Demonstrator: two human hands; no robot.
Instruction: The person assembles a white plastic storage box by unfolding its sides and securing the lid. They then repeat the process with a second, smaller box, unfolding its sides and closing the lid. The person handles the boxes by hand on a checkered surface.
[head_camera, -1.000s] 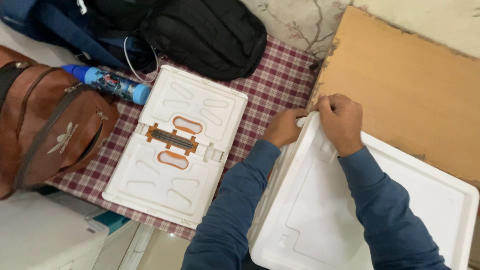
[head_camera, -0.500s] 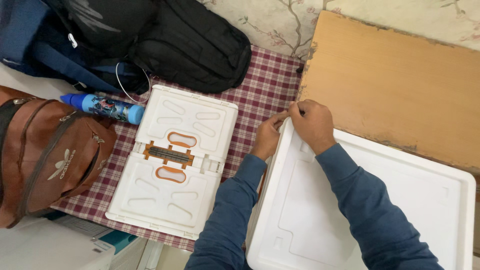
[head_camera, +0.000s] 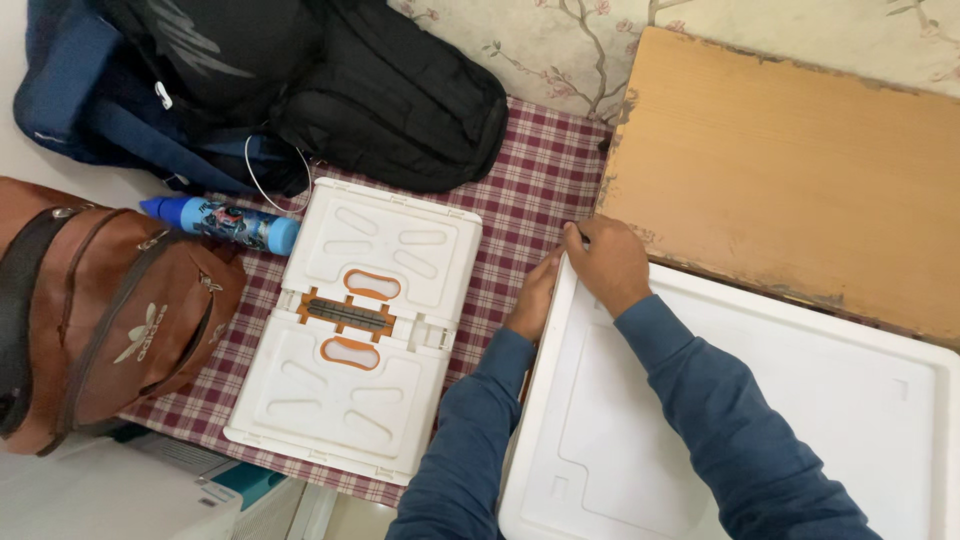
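Both hands, right hand (head_camera: 607, 262) on top and left hand (head_camera: 533, 297) seemingly alongside, fingers grasping the white foam lid (head_camera: 760, 420) corner, should press evenly.

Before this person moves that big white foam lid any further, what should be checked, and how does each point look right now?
1. Right hand on the foam lid corner: ok.
2. Left hand on the lid's side edge: ok.
3. Firm grip under the rim: cannot tell, fingertips hidden.
4. Lid apart from the white folded crate: ok.
5. Lid apart from the wooden board: not ok, its far edge lies against it.
6. Blue bottle out of the way: ok.
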